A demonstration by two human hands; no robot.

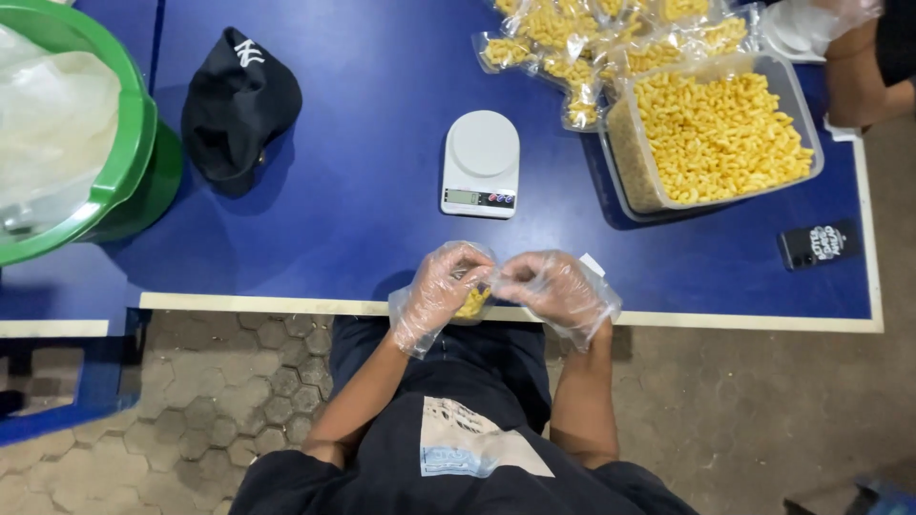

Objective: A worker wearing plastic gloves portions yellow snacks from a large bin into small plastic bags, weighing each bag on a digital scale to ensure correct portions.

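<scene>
While your fingertips pinched the top of the small bag [472, 302] of yellow snacks, both hands sat close together just over the near edge of the blue table [363, 191]. Your left hand [441, 286], in its loose clear glove, was closed on the bag's left side, and your right hand [553, 289], gloved the same way, was closed on the right side of the neck. The bag hung between them, touching both, partly hidden by the gloves. Good form here, I'd judge, meant keeping the neck gathered tight and the bag upright so no pieces slipped out, and not trapping glove film in the closure.

Further out, the white scale [481, 162] stood straight ahead of you, apart from your hands. The clear tub [625, 157] of yellow snacks lay to the right, with a heap of filled bags [572, 43] behind it. A black phone [819, 243] rested near the right edge. A black cap [239, 105] lay to the left, beside a green bucket [129, 143]. Another person's gloved hand [811, 24] worked at the far right corner. Nothing stood between you and the scale.
</scene>
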